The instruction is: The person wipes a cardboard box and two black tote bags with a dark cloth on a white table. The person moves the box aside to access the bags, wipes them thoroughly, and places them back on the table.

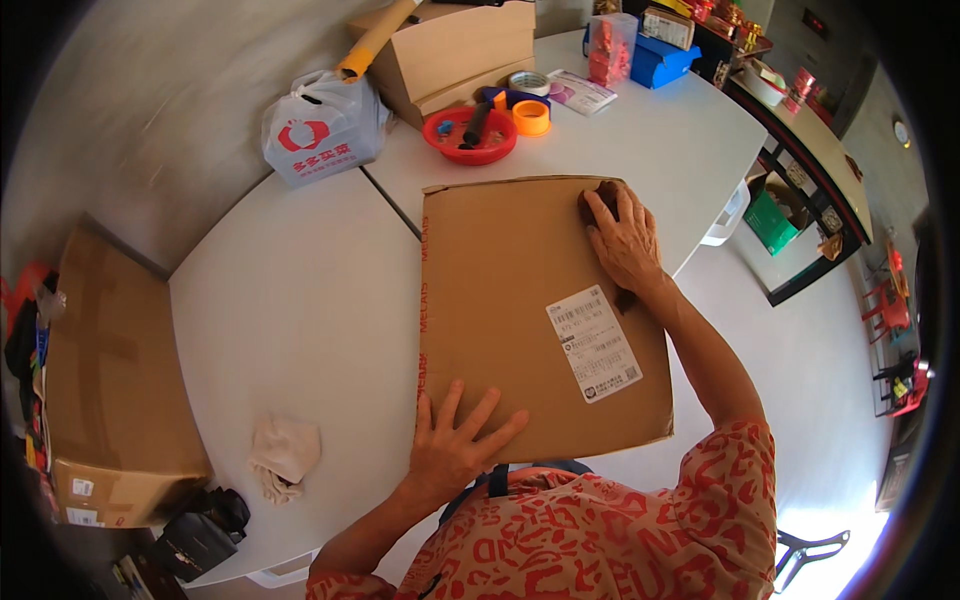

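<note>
HANDS | left hand (452,449): spread on carton (500,285) | right hand (632,248): over dark brown object (586,208)

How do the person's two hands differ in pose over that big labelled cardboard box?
The left hand lies with its fingers spread, while the right hand curls its fingers over a dark brown item of unclear kind. The left hand is by the near left corner of the cardboard box; the right hand is by the far right corner. Both have their backs up.
</note>
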The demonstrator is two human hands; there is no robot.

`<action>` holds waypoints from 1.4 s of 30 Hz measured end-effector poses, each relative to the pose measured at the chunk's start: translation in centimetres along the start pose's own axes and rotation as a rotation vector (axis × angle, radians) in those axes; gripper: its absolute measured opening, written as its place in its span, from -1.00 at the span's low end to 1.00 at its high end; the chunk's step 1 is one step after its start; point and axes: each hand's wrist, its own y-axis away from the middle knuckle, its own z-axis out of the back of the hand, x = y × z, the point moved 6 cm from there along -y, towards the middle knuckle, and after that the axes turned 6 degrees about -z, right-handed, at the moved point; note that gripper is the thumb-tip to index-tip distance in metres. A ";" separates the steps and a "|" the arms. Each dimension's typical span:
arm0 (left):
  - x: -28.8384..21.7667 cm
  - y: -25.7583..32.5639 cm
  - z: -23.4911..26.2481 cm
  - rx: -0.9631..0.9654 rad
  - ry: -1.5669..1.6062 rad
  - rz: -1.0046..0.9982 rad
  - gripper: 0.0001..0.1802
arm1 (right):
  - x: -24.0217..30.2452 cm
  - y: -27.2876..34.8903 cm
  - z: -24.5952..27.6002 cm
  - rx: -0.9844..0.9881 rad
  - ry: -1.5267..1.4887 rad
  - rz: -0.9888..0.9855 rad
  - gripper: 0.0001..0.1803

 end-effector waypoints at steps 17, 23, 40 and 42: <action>0.2 -0.5 0.7 0.013 0.096 0.079 -0.47 | 15.0 -7.1 -6.9 -0.074 -0.167 0.326 -0.48; 0.1 -0.4 0.7 -0.009 0.098 0.104 -0.49 | 9.9 -6.6 -5.5 -0.107 -0.116 0.216 -0.52; 0.2 0.3 0.2 -0.018 0.019 0.025 -0.40 | 9.4 0.9 -2.0 0.199 -0.225 0.284 -0.48; 0.2 0.3 0.5 -0.040 0.040 0.023 -0.42 | 13.0 2.9 -1.4 0.379 -0.351 0.421 -0.47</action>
